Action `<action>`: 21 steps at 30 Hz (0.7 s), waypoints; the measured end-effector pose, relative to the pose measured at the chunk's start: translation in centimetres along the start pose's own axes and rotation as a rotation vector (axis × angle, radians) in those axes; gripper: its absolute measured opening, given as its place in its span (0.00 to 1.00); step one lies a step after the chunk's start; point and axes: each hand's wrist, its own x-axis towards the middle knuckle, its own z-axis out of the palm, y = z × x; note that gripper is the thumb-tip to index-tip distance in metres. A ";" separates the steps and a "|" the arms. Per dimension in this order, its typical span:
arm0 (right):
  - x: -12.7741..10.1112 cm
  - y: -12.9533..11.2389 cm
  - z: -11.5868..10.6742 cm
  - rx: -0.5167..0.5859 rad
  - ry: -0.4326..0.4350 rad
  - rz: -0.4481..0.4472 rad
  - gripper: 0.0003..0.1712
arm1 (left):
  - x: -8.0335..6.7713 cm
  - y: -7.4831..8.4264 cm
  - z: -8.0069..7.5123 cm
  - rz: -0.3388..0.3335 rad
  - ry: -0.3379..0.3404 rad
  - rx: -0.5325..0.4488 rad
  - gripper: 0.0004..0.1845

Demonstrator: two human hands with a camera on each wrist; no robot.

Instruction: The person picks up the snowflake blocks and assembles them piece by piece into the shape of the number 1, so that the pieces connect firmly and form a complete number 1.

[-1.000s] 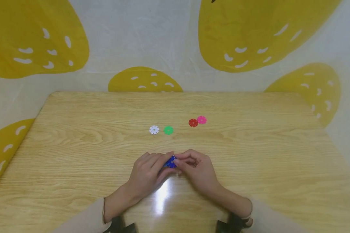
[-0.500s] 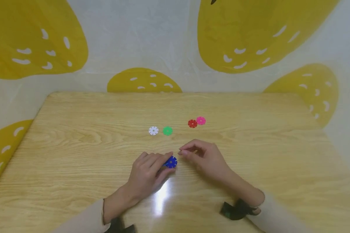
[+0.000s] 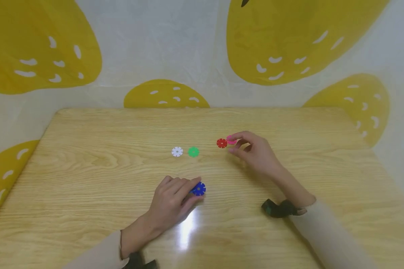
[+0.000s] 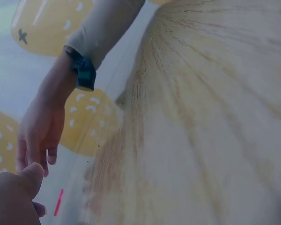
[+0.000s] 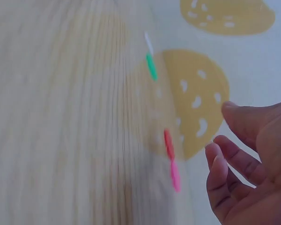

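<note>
Between thumb and fingers, my left hand [image 3: 171,195] pinches a dark blue notched plastic disc [image 3: 199,189], its face turned up towards the head camera. A lighter blue piece [image 3: 192,191] shows behind that disc, mostly covered by the fingers. Farther off to the right, my right hand [image 3: 257,154] hovers with thumb and fingers apart and nothing between them. Its fingertips overlap a pink notched disc [image 3: 232,142] in the head view, while a red disc [image 3: 222,143] lies just left of it. The right wrist view shows the bare gap between thumb and fingers.
A white notched disc [image 3: 177,151] and a green one [image 3: 193,151] lie side by side on the wooden table [image 3: 104,179], left of the red disc. Behind the far table edge hangs a pale cloth [image 3: 165,41] with yellow shapes.
My right hand has let go of the blue disc and moved away, forward and right, to the pink disc. My left hand has stayed in place, holding the blue disc.
</note>
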 end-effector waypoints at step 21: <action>3.0 4.0 0.5 -0.247 -0.031 0.131 0.21 | 0.0 -0.1 0.1 -0.012 -0.023 -0.007 0.26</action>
